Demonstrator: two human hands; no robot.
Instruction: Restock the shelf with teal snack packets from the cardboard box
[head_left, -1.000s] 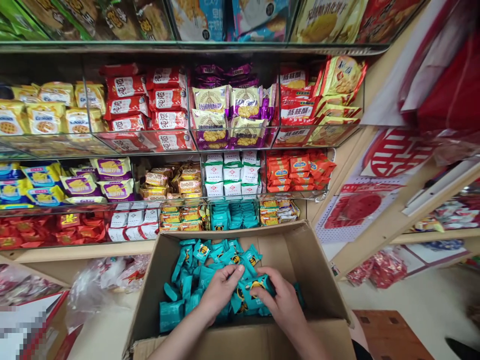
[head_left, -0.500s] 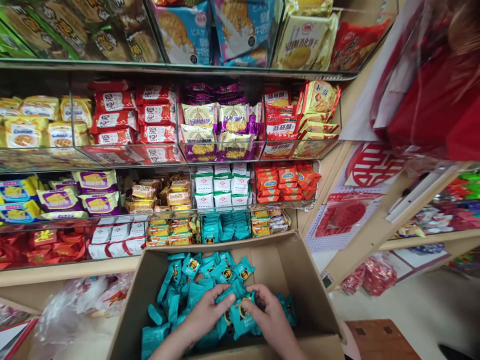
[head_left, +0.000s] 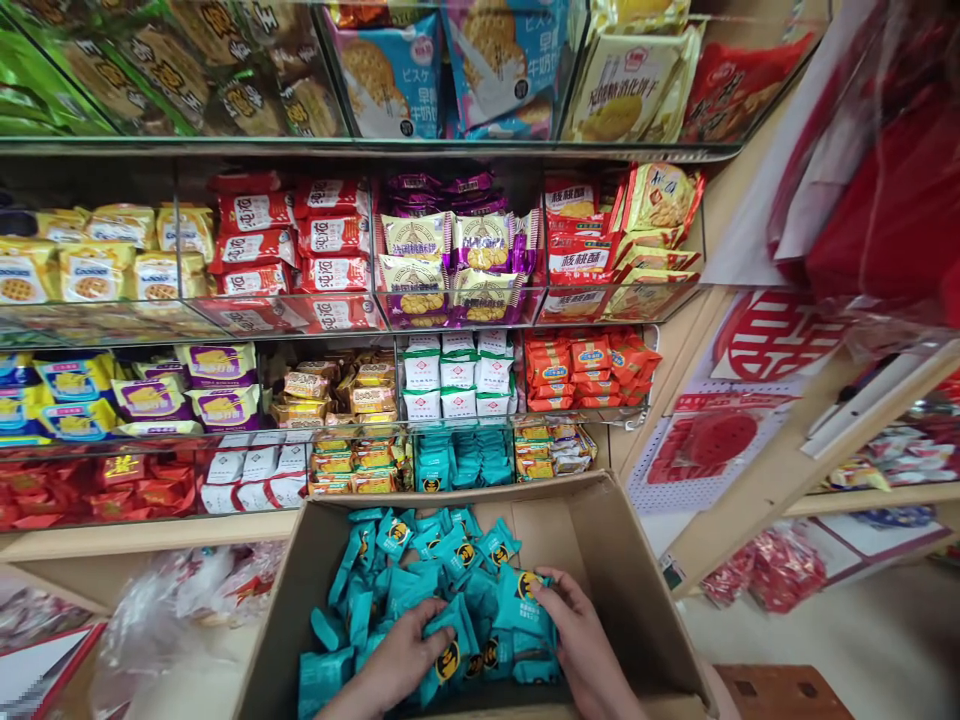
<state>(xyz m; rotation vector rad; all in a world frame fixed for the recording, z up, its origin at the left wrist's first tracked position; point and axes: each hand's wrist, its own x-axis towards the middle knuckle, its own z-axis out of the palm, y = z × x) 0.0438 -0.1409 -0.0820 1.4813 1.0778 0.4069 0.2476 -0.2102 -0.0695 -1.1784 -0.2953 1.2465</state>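
Note:
Both of my hands are inside an open cardboard box point(head_left: 607, 560) that holds many small teal snack packets point(head_left: 405, 590). My left hand point(head_left: 397, 650) pinches one teal packet point(head_left: 448, 655) between thumb and fingers, its dark and yellow round logo facing up. To its right, my right hand point(head_left: 574, 620) grips another teal packet point(head_left: 517, 600) by its right side. The two hands are a little apart. Loose packets lie under and between them, mostly toward the box's left and middle.
Behind the box rise shelves with glass-fronted compartments of wrapped biscuits; one low compartment holds matching teal packets point(head_left: 465, 458). A clear plastic bag point(head_left: 161, 620) lies at left. A brown wooden stool point(head_left: 780, 692) stands at lower right. Red decorations point(head_left: 780, 335) hang on the right.
My hands, close together before over the packets, have moved apart, each with a packet. The whole view has shifted slightly, so shelves and box appear farther right.

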